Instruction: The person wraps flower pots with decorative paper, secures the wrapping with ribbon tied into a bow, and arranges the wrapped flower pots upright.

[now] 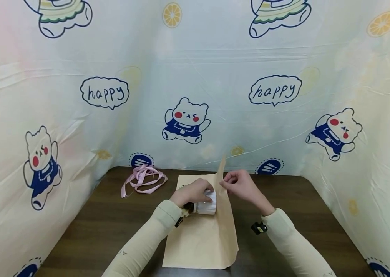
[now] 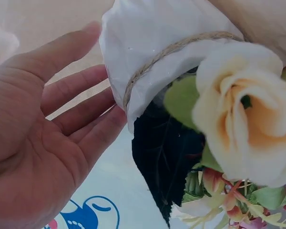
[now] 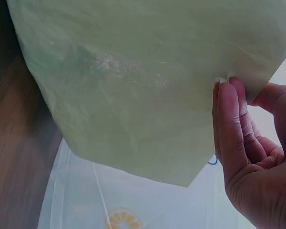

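Observation:
A white flower pot [image 1: 207, 204] tied with twine lies on its side on a sheet of brown kraft paper [image 1: 191, 246]. A cream rose [image 2: 245, 119], a dark leaf [image 2: 164, 148] and smaller blossoms come out of it. My left hand [image 1: 195, 191] holds the pot, thumb and fingers at its white wrapping; some fingertips are hidden behind it. With thumb and fingertips, my right hand [image 1: 241, 186] pinches the right edge of the kraft paper, which stands raised beside the pot. In the right wrist view the lifted paper [image 3: 133, 105] spreads broadly beside the fingers.
A loosely coiled pink ribbon [image 1: 143, 179] lies at the back left of the dark wooden table [image 1: 91, 231]. A printed curtain [image 1: 229, 127] with bears and "happy" lettering surrounds the table at the back and sides.

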Motion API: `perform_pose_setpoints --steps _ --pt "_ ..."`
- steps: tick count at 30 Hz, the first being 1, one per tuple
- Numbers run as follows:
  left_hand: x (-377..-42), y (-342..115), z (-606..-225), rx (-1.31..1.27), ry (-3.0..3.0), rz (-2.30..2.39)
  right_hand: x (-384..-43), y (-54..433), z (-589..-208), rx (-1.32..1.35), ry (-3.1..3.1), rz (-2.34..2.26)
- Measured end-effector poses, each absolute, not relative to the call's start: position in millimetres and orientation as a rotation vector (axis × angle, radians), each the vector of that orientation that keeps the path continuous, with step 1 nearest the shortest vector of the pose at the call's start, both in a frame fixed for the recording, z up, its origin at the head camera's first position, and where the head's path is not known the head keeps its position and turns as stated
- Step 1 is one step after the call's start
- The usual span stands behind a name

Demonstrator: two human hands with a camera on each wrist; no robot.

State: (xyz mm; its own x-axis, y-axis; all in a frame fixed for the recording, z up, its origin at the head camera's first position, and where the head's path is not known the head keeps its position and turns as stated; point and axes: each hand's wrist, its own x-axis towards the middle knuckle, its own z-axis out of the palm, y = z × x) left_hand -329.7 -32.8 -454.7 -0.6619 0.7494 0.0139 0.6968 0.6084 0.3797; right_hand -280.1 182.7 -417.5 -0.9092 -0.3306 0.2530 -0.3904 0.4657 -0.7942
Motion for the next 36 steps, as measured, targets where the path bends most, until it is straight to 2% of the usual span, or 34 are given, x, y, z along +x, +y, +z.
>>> perform_pose_setpoints --steps 14,36 --pt "-335.1 -46.1 -463.9 1.333 2.661 0.829 -282.3 164.5 -415.6 0.657 -2.626 1.445" --pt "-331.9 -49.6 -466.0 1.318 2.649 0.908 -281.4 152.1 -415.5 0.648 -2.602 1.468"
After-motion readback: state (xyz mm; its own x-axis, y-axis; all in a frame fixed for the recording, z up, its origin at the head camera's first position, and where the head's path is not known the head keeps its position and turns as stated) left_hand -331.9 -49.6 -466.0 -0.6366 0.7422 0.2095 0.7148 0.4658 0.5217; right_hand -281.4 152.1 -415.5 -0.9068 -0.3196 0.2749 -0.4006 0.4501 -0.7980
